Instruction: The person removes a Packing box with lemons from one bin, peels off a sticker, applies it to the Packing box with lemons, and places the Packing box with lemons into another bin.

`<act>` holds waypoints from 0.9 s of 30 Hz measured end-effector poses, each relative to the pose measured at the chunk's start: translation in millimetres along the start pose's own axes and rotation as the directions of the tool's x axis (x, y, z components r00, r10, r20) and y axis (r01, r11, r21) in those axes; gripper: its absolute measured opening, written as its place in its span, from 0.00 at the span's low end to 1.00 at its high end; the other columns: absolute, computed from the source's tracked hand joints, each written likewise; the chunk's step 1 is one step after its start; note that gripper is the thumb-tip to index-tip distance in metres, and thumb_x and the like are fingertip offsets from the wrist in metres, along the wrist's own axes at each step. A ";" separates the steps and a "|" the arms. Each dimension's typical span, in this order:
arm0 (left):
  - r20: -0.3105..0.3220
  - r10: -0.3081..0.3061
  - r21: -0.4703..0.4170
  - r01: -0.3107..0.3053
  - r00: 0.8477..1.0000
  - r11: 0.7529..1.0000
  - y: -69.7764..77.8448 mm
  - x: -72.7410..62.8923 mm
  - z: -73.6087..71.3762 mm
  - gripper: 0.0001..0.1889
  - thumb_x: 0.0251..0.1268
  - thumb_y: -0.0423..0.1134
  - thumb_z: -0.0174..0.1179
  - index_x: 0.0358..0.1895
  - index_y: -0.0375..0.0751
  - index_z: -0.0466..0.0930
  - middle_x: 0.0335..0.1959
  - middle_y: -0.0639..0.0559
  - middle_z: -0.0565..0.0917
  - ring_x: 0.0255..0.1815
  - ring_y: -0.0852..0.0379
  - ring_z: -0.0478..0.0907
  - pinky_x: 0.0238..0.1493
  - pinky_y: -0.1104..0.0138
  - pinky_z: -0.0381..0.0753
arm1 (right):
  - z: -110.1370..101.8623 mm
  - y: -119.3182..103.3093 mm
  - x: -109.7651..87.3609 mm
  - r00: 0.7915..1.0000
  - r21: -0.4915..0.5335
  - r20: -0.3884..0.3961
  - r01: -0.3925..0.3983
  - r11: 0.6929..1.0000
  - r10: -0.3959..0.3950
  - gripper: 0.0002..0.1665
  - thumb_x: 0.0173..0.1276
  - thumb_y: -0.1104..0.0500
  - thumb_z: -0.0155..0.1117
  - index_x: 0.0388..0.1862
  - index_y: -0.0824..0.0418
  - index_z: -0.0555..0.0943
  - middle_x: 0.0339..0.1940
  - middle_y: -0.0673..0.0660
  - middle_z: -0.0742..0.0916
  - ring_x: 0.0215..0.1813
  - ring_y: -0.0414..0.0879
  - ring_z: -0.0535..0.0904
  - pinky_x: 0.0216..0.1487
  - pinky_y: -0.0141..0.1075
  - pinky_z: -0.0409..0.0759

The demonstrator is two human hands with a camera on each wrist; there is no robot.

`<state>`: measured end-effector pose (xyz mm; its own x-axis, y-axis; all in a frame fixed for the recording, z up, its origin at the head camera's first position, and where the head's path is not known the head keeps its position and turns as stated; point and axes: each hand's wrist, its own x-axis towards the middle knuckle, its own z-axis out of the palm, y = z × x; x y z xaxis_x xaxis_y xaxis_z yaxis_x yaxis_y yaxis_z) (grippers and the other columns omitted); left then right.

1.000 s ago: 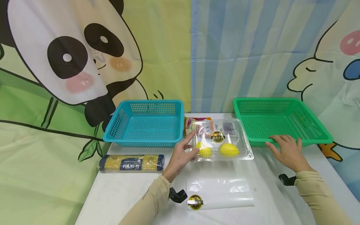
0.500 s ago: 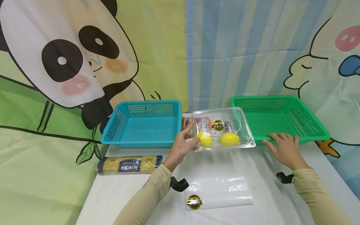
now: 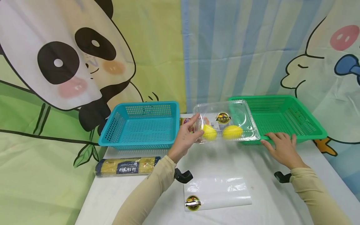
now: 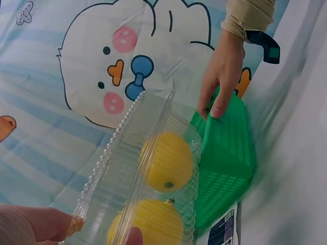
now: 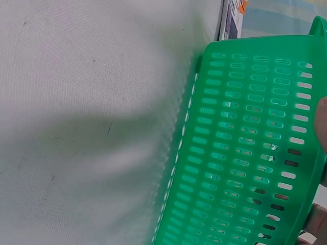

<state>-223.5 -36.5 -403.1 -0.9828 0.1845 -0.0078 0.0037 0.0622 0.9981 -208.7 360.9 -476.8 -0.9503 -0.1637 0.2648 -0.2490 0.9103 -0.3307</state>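
Note:
In the head view my left hand [image 3: 184,140] holds a clear plastic clamshell box [image 3: 239,114] by its left end, thumb and fingers pinching it. Two yellow lemons [image 3: 232,132] lie inside the box, which carries a round black-and-gold sticker [image 3: 223,118]. The box is raised over the back of the table, its right end overlapping the green basket [image 3: 272,137] in this view. My right hand [image 3: 281,150] grips the basket's front rim, fingers over it and thumb outside. The left wrist view shows the box [image 4: 122,148] tilted, close beside the basket.
A blue basket [image 3: 140,144] stands at the back left, with a pack of spaghetti [image 3: 127,166] in front of it. Colourful packets [image 3: 185,120] lie partly hidden behind the box. A flat clear plastic bag [image 3: 217,193] with a sticker lies near the front. Behind hangs a cartoon curtain [image 3: 219,56].
My left hand has lifted the clamshell box and moved it back and slightly right, towards the green basket. My right hand stays on the basket rim. The head view has shifted slightly.

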 end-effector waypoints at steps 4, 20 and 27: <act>0.011 0.023 -0.012 -0.023 1.000 1.000 5.7 9.0 6.9 0.38 0.66 0.30 0.65 0.76 0.64 0.65 0.82 0.61 0.57 0.83 0.48 0.51 0.65 0.55 0.79 | 1.2 -0.6 0.3 1.000 -0.003 -0.005 0.000 1.000 0.000 0.27 0.79 0.43 0.55 0.63 0.62 0.75 0.58 0.75 0.77 0.65 0.79 0.60 0.68 0.80 0.29; 0.011 0.045 -0.106 -0.043 0.999 0.993 15.5 34.6 42.4 0.38 0.65 0.29 0.65 0.76 0.62 0.66 0.78 0.60 0.64 0.47 0.55 0.74 0.33 0.69 0.82 | 4.5 0.6 -0.1 1.000 -0.002 -0.019 -0.002 1.000 0.002 0.26 0.79 0.44 0.55 0.62 0.64 0.75 0.57 0.74 0.77 0.65 0.77 0.60 0.69 0.79 0.27; 0.032 0.040 -0.159 -0.034 0.999 0.987 20.7 46.7 68.9 0.41 0.64 0.24 0.62 0.76 0.62 0.66 0.78 0.64 0.64 0.42 0.59 0.74 0.32 0.64 0.86 | 4.1 -1.5 -0.7 1.000 0.011 -0.025 -0.001 1.000 0.002 0.26 0.79 0.44 0.55 0.61 0.64 0.75 0.57 0.75 0.77 0.65 0.79 0.60 0.69 0.79 0.26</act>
<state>-256.7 41.0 -387.1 -0.9754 0.2185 0.0300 0.0079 -0.1014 0.9948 -208.4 358.1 -480.2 -0.9456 -0.1526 0.2873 -0.2499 0.9061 -0.3413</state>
